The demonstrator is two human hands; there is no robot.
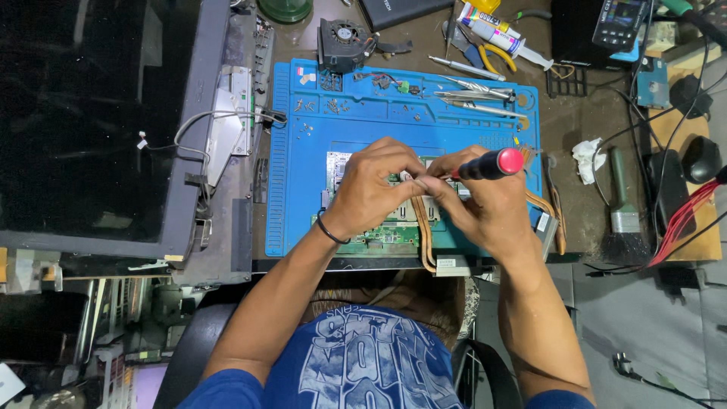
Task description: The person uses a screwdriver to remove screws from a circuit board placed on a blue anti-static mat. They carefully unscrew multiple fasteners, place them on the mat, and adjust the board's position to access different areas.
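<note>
A green laptop circuit board (382, 236) with copper heat pipes (424, 227) lies on a blue work mat (363, 125). My left hand (371, 189) rests on the board, its fingertips pinched at the board's middle. My right hand (485, 201) grips a screwdriver (488, 164) with a black handle and red cap, its tip pointing left toward my left fingertips. Both hands hide most of the board's centre.
An opened laptop with a dark screen (83, 121) lies to the left. A small fan (342, 39), tweezers (473, 95) and loose screws sit at the mat's far edge. A glue tube (500, 34), pliers, a brush (622, 201), red wires (681, 220) and a crumpled tissue (587, 157) lie to the right.
</note>
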